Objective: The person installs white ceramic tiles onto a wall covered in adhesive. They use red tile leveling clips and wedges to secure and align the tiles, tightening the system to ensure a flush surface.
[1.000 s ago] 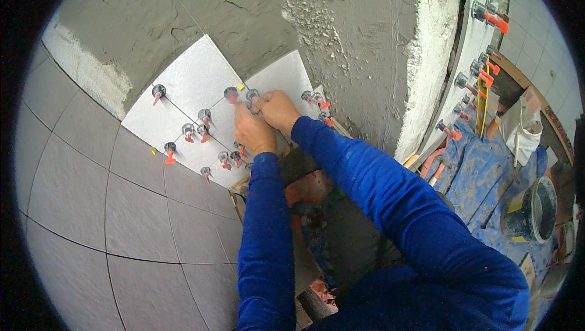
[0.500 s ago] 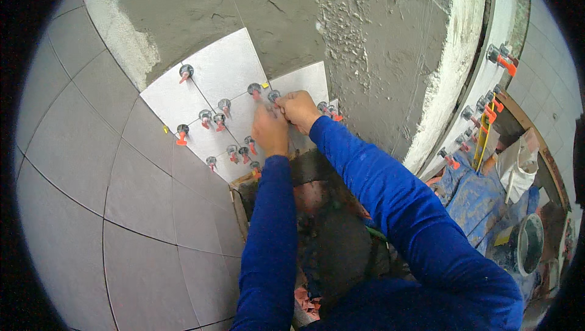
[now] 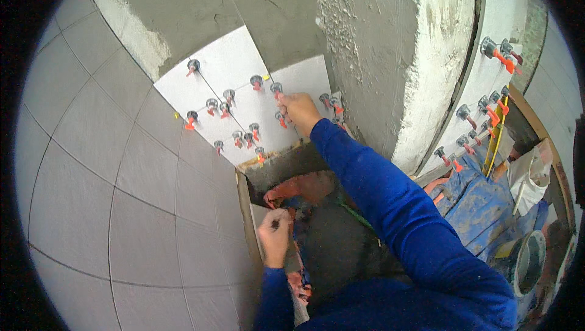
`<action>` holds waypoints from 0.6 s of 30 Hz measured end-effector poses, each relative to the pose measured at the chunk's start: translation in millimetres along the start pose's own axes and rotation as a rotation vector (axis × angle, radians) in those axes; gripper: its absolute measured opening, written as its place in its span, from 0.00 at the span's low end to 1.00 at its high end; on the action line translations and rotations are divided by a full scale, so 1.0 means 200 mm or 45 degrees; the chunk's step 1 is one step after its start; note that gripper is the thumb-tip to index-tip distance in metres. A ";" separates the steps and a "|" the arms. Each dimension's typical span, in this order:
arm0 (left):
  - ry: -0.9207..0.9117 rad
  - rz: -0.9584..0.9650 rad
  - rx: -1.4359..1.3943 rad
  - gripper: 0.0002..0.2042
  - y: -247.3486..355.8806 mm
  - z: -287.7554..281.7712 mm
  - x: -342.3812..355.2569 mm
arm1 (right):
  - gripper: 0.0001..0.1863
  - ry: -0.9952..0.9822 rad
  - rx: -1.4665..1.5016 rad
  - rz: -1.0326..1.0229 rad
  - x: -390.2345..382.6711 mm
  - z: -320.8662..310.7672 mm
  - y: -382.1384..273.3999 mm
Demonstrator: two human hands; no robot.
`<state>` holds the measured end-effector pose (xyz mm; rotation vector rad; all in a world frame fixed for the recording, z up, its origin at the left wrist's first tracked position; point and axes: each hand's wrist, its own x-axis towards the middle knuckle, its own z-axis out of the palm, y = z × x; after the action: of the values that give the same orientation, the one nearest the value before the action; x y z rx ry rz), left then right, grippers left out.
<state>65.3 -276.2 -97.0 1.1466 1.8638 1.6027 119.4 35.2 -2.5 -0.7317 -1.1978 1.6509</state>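
Left hand (image 3: 274, 234) withdrawn from white tiles (image 3: 304, 76), curled, contents unclear; work there left to right hand (image 3: 300, 111), pinching red-handled clip (image 3: 276, 88)

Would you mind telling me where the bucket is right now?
In the head view, the bucket is at the lower right, beside the blue sheet and below the white bag in the picture.

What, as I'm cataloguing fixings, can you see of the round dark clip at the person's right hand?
The round dark clip looks plastic, with a short red handle angled downward. It sits against flat white wall tiles, near a small yellow tab. The bare right hand has its fingers at the handle, partly hiding it, so the exact grip is unclear.
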 end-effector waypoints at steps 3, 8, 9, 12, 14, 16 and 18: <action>-0.124 0.172 -0.059 0.01 0.21 -0.23 -0.14 | 0.17 -0.100 -0.440 -0.241 -0.30 -0.08 -0.09; 0.008 0.113 0.254 0.04 0.52 -0.54 -0.28 | 0.16 -0.093 -0.780 -0.787 -0.67 -0.34 -0.25; 0.024 0.128 0.283 0.06 0.54 -0.59 -0.26 | 0.16 -0.074 -0.829 -0.968 -0.72 -0.38 -0.28; -0.180 0.132 -0.289 0.15 0.47 -0.66 -0.11 | 0.13 -0.156 -0.783 -0.800 -0.80 -0.47 -0.36; -0.239 0.097 -0.570 0.19 0.40 -0.68 -0.05 | 0.11 -0.194 -0.845 -0.821 -0.82 -0.52 -0.39; -0.332 0.054 -0.520 0.21 0.35 -0.69 -0.02 | 0.11 -0.184 -0.906 -0.845 -0.83 -0.56 -0.40; -0.376 0.039 -0.496 0.22 0.33 -0.68 -0.03 | 0.10 -0.128 -0.980 -0.880 -0.80 -0.58 -0.38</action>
<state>-15.8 -362.7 -3.0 1.1620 1.2867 1.6180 306.6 -62.5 19.1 -0.5755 -1.9200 0.6408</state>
